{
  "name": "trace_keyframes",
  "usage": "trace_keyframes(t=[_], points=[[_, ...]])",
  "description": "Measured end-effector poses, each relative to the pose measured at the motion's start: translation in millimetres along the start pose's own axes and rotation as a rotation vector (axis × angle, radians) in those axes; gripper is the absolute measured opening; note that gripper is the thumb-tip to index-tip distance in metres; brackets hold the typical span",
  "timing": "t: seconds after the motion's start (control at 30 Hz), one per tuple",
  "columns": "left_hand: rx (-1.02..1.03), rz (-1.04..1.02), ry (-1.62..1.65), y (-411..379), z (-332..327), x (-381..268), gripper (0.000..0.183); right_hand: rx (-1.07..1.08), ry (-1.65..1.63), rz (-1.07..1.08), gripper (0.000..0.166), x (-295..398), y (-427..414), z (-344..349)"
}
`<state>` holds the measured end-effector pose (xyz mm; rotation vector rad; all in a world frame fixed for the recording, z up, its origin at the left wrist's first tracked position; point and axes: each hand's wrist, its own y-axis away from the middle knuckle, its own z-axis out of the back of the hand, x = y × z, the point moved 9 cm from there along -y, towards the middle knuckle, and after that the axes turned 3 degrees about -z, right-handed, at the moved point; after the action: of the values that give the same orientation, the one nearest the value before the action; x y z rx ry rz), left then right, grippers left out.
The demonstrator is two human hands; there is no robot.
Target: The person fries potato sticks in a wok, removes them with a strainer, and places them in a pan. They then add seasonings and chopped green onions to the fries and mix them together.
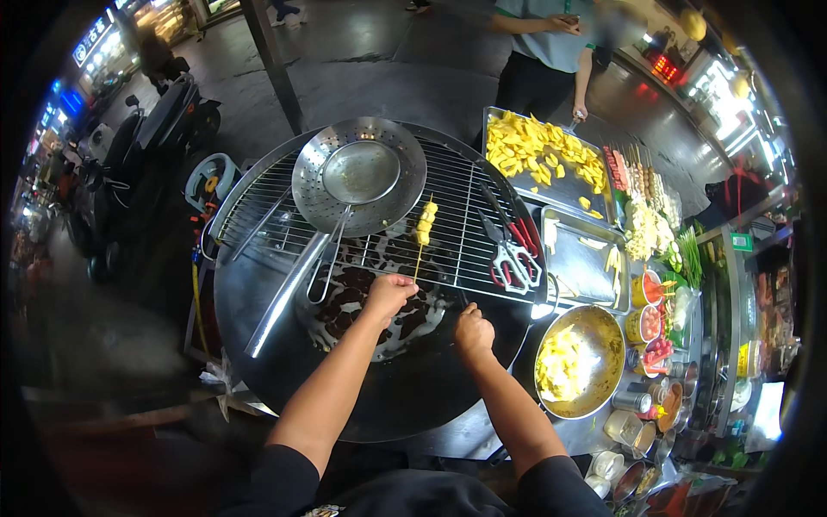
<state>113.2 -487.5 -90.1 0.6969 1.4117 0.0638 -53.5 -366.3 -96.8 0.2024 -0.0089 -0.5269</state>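
Note:
Before me is a large round dark pan (413,407), with foaming oil (355,323) pooled in its middle. My left hand (387,300) pinches the bare end of a yellow food skewer (424,226), which lies over the wire rack (455,194). Close to the rack's front edge, my right hand (475,333) is curled around a thin dark tool (463,296), mostly hidden. A perforated steel strainer (404,187) rests on the rack, with a smaller strainer (360,173) inside it. Scissors (517,265) with red and white handles lie at the rack's right.
A tray (546,200) of yellow cut pieces stands behind a second steel tray (581,265). Nearer is a steel bowl (607,349) holding pale yellow strips. Skewers (636,174) and sauce containers line the right. A person (546,52) stands beyond the trays; a scooter (161,123) is at left.

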Motion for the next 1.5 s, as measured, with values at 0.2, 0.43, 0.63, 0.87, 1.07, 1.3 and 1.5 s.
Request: trace_keyframes(t=[0.2,0.43,0.63,0.87,1.07,1.3,1.5], points=[[-0.046,-0.018,0.155,-5.3,0.1,7.8,0.022,-0.043,-0.156,-0.013,0.023,-28.9,44.9,45.9],[-0.037,-0.159,0.315,12.3,-3.6,-3.7,0.023,-0.019,-0.508,-0.090,0.020,-102.3,154.8,74.9],[-0.011,-0.251,0.305,31.9,-16.4,-1.9,0.025,0.006,-0.807,-0.244,0.025,-145.7,202.5,51.2],[0.045,-0.305,0.129,88.4,-39.0,-16.6,0.025,0.085,-1.005,-0.277,0.032,-188.5,238.2,63.6],[0.167,-0.271,-0.042,168.1,-122.0,-37.0,0.025,-0.175,-0.897,-0.302,0.037,-289.8,318.8,97.8],[0.357,-0.142,-0.204,189.1,-243.7,2.5,0.024,-0.040,-0.445,-0.257,0.046,-360.9,353.0,73.2],[0.281,-0.421,-0.922,180.6,-302.9,-24.5,0.017,-0.105,-0.347,-0.033,0.049,-392.8,363.1,102.2]])
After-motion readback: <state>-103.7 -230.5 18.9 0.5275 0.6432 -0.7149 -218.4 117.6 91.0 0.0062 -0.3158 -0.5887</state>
